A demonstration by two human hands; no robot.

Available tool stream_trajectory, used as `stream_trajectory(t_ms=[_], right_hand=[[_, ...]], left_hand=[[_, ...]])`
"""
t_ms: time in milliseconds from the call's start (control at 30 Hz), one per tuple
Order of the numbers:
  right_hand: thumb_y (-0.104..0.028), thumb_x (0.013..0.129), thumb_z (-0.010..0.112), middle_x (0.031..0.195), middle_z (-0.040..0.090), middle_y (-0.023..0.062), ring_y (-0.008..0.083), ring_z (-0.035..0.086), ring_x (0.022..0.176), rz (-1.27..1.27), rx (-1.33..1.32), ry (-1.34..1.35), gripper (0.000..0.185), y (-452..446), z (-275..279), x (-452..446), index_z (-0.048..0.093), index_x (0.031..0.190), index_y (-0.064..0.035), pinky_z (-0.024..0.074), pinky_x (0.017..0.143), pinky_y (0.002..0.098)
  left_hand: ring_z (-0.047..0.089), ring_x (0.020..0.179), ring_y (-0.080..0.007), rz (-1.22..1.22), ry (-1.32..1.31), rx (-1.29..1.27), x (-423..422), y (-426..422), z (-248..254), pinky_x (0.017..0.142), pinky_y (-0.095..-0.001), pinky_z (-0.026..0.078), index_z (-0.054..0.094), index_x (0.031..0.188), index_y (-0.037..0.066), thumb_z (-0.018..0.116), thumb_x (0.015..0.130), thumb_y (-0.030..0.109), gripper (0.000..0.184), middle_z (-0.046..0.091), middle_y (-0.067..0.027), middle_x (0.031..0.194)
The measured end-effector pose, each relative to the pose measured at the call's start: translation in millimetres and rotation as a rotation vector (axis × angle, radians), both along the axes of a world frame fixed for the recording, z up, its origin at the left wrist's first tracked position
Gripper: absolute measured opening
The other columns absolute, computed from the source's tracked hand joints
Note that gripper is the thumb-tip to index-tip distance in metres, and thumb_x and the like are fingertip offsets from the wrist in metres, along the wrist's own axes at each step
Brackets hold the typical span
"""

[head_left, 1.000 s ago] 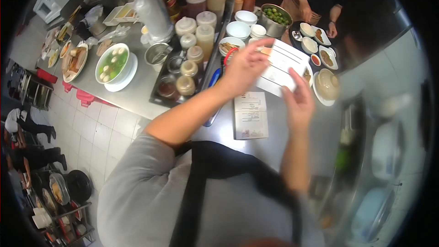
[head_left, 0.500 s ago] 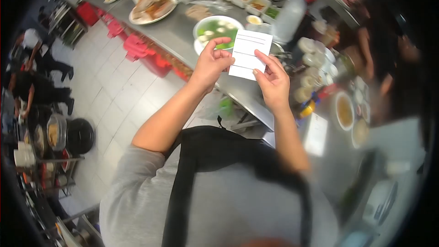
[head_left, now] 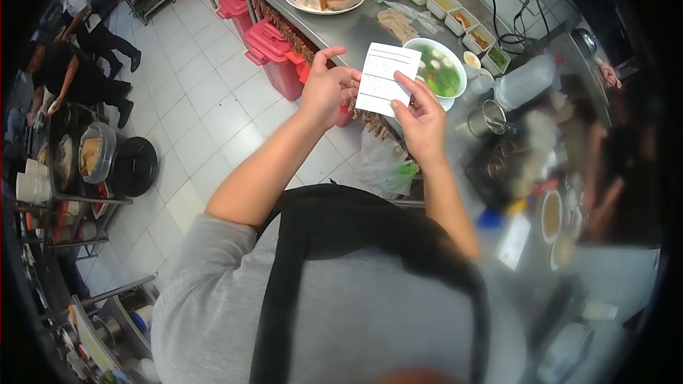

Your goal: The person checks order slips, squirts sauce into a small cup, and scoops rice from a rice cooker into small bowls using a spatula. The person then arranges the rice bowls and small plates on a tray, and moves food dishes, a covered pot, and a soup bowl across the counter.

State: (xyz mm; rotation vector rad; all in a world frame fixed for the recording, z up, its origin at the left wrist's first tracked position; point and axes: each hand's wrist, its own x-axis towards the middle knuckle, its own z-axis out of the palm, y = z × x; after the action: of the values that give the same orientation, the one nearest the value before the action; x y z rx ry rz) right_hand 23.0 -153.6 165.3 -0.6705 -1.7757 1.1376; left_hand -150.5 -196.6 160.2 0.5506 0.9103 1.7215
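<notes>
A white paper slip [head_left: 388, 80] with dark printed lines is held up in front of me. My right hand [head_left: 421, 117] pinches its right edge between thumb and fingers. At the slip's left edge is my left hand [head_left: 329, 92], index finger raised, the other fingertips by the paper; whether they grip it is hard to tell. Just behind the slip, a white bowl [head_left: 462, 78] of green soup with pale balls stands on the steel counter [head_left: 331, 26]. A plate [head_left: 295, 1] of meat pieces sits farther back.
Small tubs [head_left: 445, 3] line the counter's back. A metal cup [head_left: 486, 119] and plastic-wrapped stack [head_left: 525, 83] stand at right, near blurred containers. Red bins [head_left: 274, 57] are below the counter. Two people [head_left: 89, 21] work at far left; a blurred person is at far right.
The view has swung left, away from the sauce bottles and the booklet on the table. The slip stays raised; my left hand has shifted from its top to its left edge.
</notes>
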Motion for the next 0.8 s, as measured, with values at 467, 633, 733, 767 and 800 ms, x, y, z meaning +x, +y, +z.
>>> stream_trajectory(t_ms=[467,633,733,767,800], right_hand=[[0.005,0.073,0.059,0.105,0.053,0.0055,0.0058,0.046,0.073,0.010,0.092,-0.036,0.043,4,3,-9,0.061,0.114,-0.0061,0.0410,0.061,0.0183],[0.005,0.073,0.059,0.109,0.053,0.0066,0.0062,0.048,0.077,-0.005,0.135,-0.020,0.043,19,6,-1,0.060,0.115,-0.0059,0.0423,0.062,0.0181],[0.006,0.073,0.060,0.110,0.053,0.0070,0.0076,0.050,0.082,0.024,0.114,0.004,0.043,27,8,3,0.060,0.114,-0.0054,0.0441,0.064,0.0189],[0.008,0.074,0.059,0.113,0.052,0.0076,0.0100,0.050,0.090,0.037,0.089,-0.005,0.043,27,11,4,0.059,0.116,-0.0031,0.0430,0.072,0.0207],[0.009,0.075,0.058,0.115,0.050,0.0081,0.0123,0.050,0.098,0.050,0.066,-0.013,0.044,27,15,5,0.057,0.117,-0.0008,0.0420,0.080,0.0225]], left_hand=[[0.056,0.089,-0.0208,0.015,0.028,-0.004,5,-3,1,0.080,-0.0339,0.045,0.029,0.123,0.004,0.049,0.072,-0.006,0.056,0.055,-0.0132,0.094],[0.057,0.081,-0.0210,0.054,0.036,-0.037,2,-1,2,0.078,-0.0335,0.045,0.028,0.123,0.003,0.044,0.073,-0.006,0.053,0.057,-0.0129,0.091],[0.057,0.081,-0.0209,0.039,-0.018,-0.049,9,6,0,0.077,-0.0340,0.045,0.028,0.124,0.004,0.045,0.073,-0.005,0.054,0.057,-0.0129,0.093],[0.057,0.082,-0.0208,0.027,-0.042,-0.053,11,9,1,0.077,-0.0343,0.045,0.028,0.124,0.004,0.046,0.073,-0.005,0.055,0.057,-0.0130,0.093],[0.057,0.083,-0.0206,0.026,-0.033,-0.054,15,11,3,0.077,-0.0342,0.045,0.028,0.124,0.005,0.047,0.072,-0.004,0.056,0.057,-0.0128,0.093]])
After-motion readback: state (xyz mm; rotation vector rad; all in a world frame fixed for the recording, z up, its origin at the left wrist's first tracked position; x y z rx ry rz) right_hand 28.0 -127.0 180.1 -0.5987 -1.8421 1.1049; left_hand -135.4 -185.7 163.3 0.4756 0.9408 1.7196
